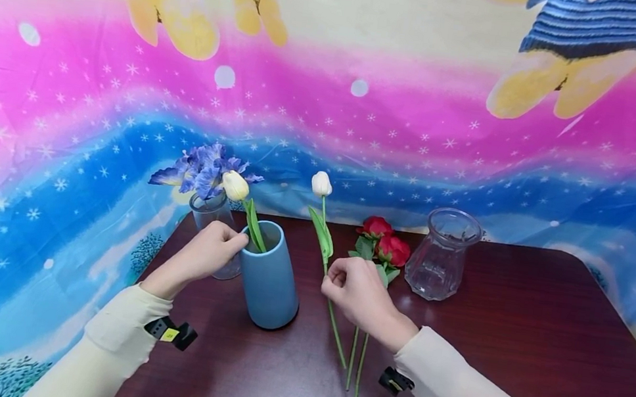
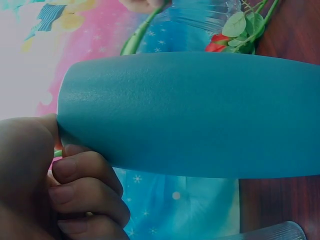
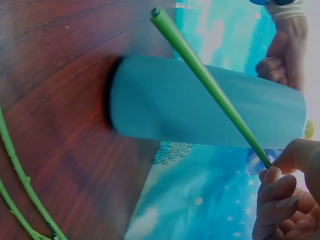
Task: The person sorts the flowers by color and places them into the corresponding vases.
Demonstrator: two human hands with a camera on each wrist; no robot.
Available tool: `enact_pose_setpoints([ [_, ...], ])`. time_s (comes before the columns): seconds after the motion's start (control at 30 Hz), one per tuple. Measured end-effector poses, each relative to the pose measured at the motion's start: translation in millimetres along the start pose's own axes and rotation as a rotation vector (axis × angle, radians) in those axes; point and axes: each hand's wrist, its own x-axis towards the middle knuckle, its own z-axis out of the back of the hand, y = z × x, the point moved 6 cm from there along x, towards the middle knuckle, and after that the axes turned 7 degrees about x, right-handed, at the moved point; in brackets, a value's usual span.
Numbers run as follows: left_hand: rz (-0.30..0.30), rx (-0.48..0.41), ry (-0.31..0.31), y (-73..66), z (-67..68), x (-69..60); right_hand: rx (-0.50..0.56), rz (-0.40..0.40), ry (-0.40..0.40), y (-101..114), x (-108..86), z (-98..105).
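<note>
My left hand [image 1: 205,252] pinches the rim of a tall blue vase [image 1: 271,289], thumb at the mouth and fingers curled against the outside. A cream tulip [image 1: 235,186] stands in the vase, leaning left over that hand. To the right of the vase, my right hand [image 1: 360,293] pinches the stem of a white tulip [image 1: 322,184] between thumb and fingertips. Its bloom points up, and the bare lower stem [image 3: 215,92] slants down in front of the vase in the right wrist view. Most of the cream tulip's stem is hidden inside the vase.
Two red roses [image 1: 393,251] lie on the dark wooden table [image 1: 513,355], stems toward the front. Behind them at right stands a clear glass vase [image 1: 436,266]. Blue-purple flowers [image 1: 202,168] fill another glass vase [image 1: 230,270] behind my left hand. A printed cloth [image 1: 304,117] hangs behind.
</note>
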Motion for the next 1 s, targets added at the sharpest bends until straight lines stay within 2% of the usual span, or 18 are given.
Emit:
enact_pose_setpoints([
  [0.67, 0.018, -0.009, 0.002, 0.1, -0.5, -1.1, 0.021, 0.143, -0.186, 44, 3.9, 35],
  [1.0, 0.012, -0.007, -0.005, 0.1, -0.3, -0.6, 0.071, 0.219, -0.248, 59, 9.0, 44],
])
